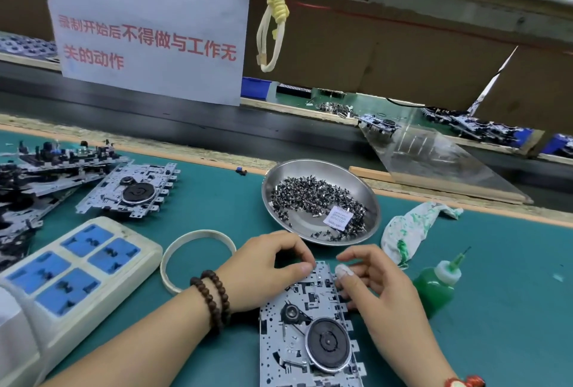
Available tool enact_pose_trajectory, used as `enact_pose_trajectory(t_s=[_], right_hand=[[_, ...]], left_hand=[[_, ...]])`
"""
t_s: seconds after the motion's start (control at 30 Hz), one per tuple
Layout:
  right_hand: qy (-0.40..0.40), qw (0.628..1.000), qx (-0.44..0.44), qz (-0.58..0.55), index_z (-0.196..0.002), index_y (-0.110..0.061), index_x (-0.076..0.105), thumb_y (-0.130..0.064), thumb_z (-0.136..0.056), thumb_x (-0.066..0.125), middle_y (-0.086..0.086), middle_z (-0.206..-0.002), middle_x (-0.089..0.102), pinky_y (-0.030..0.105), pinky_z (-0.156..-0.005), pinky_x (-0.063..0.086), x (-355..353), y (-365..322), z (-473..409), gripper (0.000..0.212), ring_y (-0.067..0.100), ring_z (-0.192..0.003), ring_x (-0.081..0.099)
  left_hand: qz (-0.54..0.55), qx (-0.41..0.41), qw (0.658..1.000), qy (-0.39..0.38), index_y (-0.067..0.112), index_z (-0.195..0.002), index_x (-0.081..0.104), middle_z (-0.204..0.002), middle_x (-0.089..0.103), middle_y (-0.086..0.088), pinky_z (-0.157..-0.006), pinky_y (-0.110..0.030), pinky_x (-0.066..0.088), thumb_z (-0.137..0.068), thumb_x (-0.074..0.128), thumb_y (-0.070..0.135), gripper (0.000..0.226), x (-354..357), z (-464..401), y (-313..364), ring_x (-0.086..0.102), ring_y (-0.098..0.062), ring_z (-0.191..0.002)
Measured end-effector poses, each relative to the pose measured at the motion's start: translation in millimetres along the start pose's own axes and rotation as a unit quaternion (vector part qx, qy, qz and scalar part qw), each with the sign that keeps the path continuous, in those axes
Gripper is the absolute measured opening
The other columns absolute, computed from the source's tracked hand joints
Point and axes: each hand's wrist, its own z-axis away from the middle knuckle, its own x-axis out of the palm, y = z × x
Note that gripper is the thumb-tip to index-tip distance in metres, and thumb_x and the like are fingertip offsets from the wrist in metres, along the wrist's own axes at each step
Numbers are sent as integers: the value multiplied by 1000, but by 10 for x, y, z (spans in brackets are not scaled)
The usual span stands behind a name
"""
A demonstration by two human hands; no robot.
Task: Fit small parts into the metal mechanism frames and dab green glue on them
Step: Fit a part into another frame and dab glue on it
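Metal frame (310, 340) flat on the green tabletop (217, 200), near edge; left hand (266, 265), fingers curled, pinches its top edge; right hand (372, 281), thumb taped, grips its right edge; parts dish (366, 194) behind; glue bottle (435, 287) to the right.

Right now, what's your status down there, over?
Both hands, left and right, working the far edge of the metal frame. Parts dish just beyond; green glue bottle untouched at right. Nothing blocking.

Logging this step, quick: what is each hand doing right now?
Left hand: fingers curled, pinching at the metal frame's top edge.
Right hand: fingers curled on the frame's right edge; any small part held cannot be told.
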Motion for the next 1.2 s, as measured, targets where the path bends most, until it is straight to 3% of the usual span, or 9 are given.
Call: enact_pose_trajectory(t_s=[0.27, 0.47, 0.57, 0.8, 0.93, 1.2], right_hand=[[-30, 997, 39, -53, -74, -14, 65, 5, -83, 62, 4, -71, 70, 15, -54, 49, -37, -7, -31, 21, 7, -61, 65], [-47, 998, -1, 40, -76, -32, 70, -10, -79, 69, -9, -78, 64, 13, -65, 44, -7, -2, -23, 22, 0, -67, 57], [-48, 998, 4, 49, -70, -30, 71, -11, -78, 71, -7, -83, 62, 12, -69, 42, 10, 0, -19, 21, 0, -67, 55], [-50, 997, 14, 53, -77, -36, 70, -14, -79, 71, -9, -83, 61, 12, -69, 44, 24, -15, -22, 21, -1, -65, 57], [-49, 998, 28, 32, -74, -29, 71, -14, -80, 71, -4, -89, 62, 12, -68, 46, 18, -17, -21, 16, 1, -67, 60], [-54, 995, 74, -25, -69, -19, 69, -11, -81, 69, 13, -95, 63, 11, -51, 42, 18, -37, -19, 15, -5, -57, 55]], left_hand=[[23, -1, 1000, 6, 38, -75, 58, -80, 64, 20, -73, -6, 41, -84, 63, 23, 18, 30, 29, -16, 58, 7, -79], [24, -8, 999, 25, 36, -74, 59, -79, 66, 14, -72, -8, 43, -84, 63, 21, 18, 57, 45, 7, 59, 3, -76], [26, -13, 999, 30, 35, -74, 59, -79, 67, 11, -71, -9, 44, -84, 63, 20, 18, 60, 52, 28, 59, 2, -75], [22, -15, 999, 35, 36, -73, 58, -79, 67, 11, -70, -7, 42, -84, 63, 20, 20, 73, 61, 58, 59, 2, -74], [32, -12, 999, 38, 34, -72, 59, -77, 66, 11, -70, -6, 42, -84, 64, 16, 22, 85, 60, 67, 58, 4, -72], [26, -14, 998, 47, 33, -72, 61, -78, 68, 10, -72, -8, 44, -83, 65, 16, 20, 114, 60, 60, 60, 4, -74]])
